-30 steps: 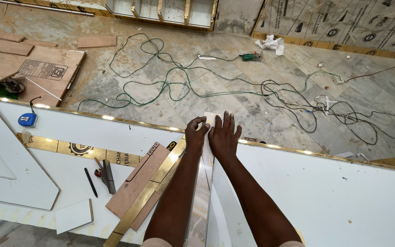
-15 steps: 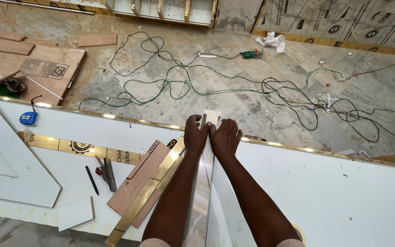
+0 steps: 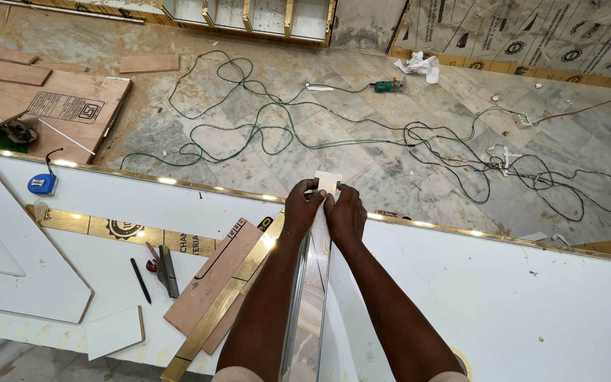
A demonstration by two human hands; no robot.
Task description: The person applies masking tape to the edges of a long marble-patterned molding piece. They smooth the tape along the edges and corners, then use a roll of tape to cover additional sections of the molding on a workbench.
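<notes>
Left hand [image 3: 304,206] and right hand [image 3: 346,212] pinch a small white block [image 3: 328,181], fingers closed. Beneath the grip, the glossy strip [image 3: 310,297] sits seated on the white panel [image 3: 518,297]; its near end is out of view.

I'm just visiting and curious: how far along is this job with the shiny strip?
Looks done: gold trim already lines the far edge of the white panel. In hand: the left hand and right hand press a small pale block at the far end of a long shiny strip standing on the panel. Probably left: loose gold strips and a wood piece lie unused.
</notes>
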